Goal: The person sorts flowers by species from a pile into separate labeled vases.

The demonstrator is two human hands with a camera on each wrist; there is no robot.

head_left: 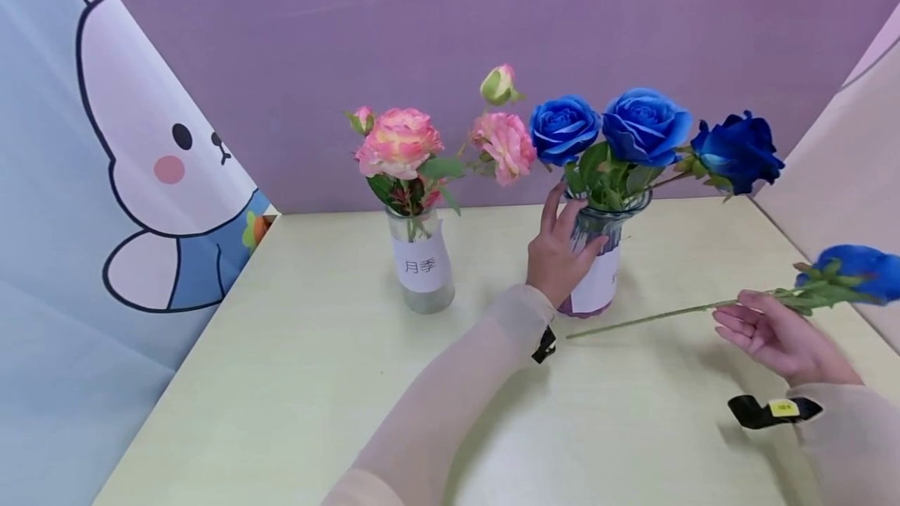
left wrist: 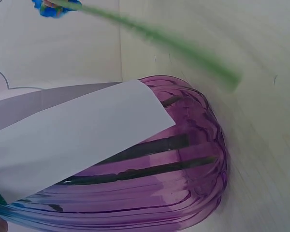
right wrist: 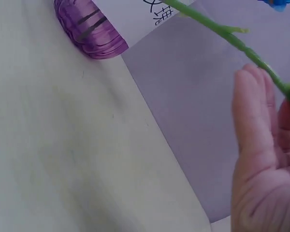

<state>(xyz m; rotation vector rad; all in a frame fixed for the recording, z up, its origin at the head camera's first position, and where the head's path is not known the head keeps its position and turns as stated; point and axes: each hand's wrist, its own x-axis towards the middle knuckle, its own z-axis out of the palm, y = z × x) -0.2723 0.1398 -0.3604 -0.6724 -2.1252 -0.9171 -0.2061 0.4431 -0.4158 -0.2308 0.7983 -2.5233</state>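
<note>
My left hand (head_left: 558,260) grips the neck of a ribbed glass vase (head_left: 610,236), blue-green above and purple at the base (left wrist: 208,121), with a white paper label (left wrist: 82,135). Three blue roses (head_left: 645,127) stand in it, and dark stems show through the glass in the left wrist view. To the right of the vase, my right hand (head_left: 787,342) pinches another blue rose (head_left: 847,276) by its green stem (right wrist: 232,41), just below the leaves. The rose lies nearly level above the table, bloom to the right, its bare stem end (head_left: 580,334) in front of the vase.
Left of the blue roses stands a clear glass vase (head_left: 430,301) with a white lettered label, holding pink roses (head_left: 399,143). Some pink blooms (head_left: 505,145) lean toward the blue ones. A purple backdrop (head_left: 295,84) closes off the table's (head_left: 295,381) rear; printed cloth (head_left: 141,350) hangs left.
</note>
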